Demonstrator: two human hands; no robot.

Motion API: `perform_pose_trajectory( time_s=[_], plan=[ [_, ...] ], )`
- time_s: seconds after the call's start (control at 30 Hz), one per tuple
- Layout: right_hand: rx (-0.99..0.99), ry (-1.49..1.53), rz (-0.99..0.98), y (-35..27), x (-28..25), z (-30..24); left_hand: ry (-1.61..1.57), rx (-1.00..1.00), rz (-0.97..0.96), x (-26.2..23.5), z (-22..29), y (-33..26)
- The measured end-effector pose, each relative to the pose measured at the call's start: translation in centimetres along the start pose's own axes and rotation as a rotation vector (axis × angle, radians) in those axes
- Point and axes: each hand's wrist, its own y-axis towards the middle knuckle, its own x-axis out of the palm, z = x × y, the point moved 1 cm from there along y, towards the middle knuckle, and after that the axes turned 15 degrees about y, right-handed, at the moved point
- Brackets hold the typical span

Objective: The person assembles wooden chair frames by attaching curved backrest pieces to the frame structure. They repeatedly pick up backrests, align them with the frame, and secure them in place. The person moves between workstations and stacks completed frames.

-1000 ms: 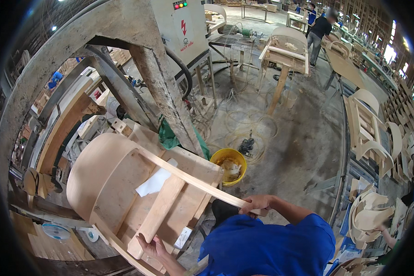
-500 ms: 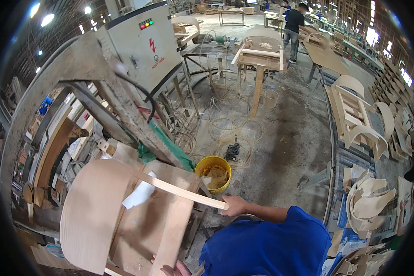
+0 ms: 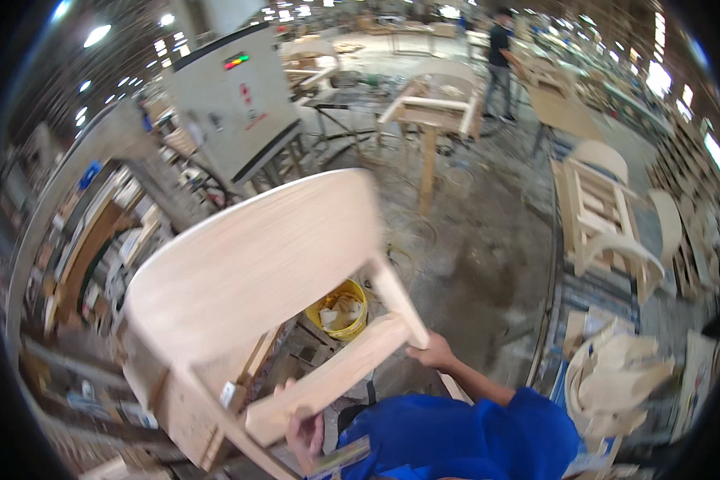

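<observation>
A pale wooden chair frame (image 3: 264, 240) with a broad curved backrest is lifted and tilted in front of me. My right hand (image 3: 432, 353) is closed round the end of its right side piece, beside a wide cross rail (image 3: 328, 376). Lower down, my left hand (image 3: 306, 436) grips the left part of that rail, fingertips showing over its far edge. Beneath the frame lies a wooden board (image 3: 164, 408) on the work stand, partly hidden by the backrest. Motion blurs the frame's left side.
A yellow bucket (image 3: 340, 308) with scraps stands on the floor beyond the rail. A grey electrical cabinet (image 3: 244, 104) and metal frame rise at the left. Chair frames (image 3: 604, 212) and curved wooden parts (image 3: 616, 376) lie along the right. A person (image 3: 500, 68) stands far back.
The chair frame has come up off the board and turned, its backrest swinging up and to the right. Both hands still hold it. My view has shifted slightly.
</observation>
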Motion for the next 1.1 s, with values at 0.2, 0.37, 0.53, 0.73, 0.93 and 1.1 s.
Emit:
perform_pose_trajectory(
  time_s=[0.2,0.37,0.53,0.73,0.93,1.1],
  plan=[
    [-0.093,0.419,0.2,-0.1,-9.6,1.0,0.142,-0.174,-0.445,9.6,-3.5,7.5],
    [-0.039,0.569,0.407,-0.6,-16.7,1.9,0.231,-0.179,-0.691,19.6,-6.7,11.5],
    [-0.153,0.726,0.444,-1.9,-20.3,3.7,0.291,-0.103,-0.907,25.1,-7.8,11.2],
    [-0.127,0.811,0.523,-4.8,-19.5,5.4,0.377,-0.149,-1.036,26.3,-9.5,10.9],
    [-0.095,0.836,0.611,-6.0,-19.4,5.4,0.436,-0.145,-1.074,27.4,-10.1,10.9],
    [-0.13,0.949,0.579,-5.6,-20.2,5.5,0.449,-0.233,-1.028,28.9,-10.3,11.0]
  ],
)
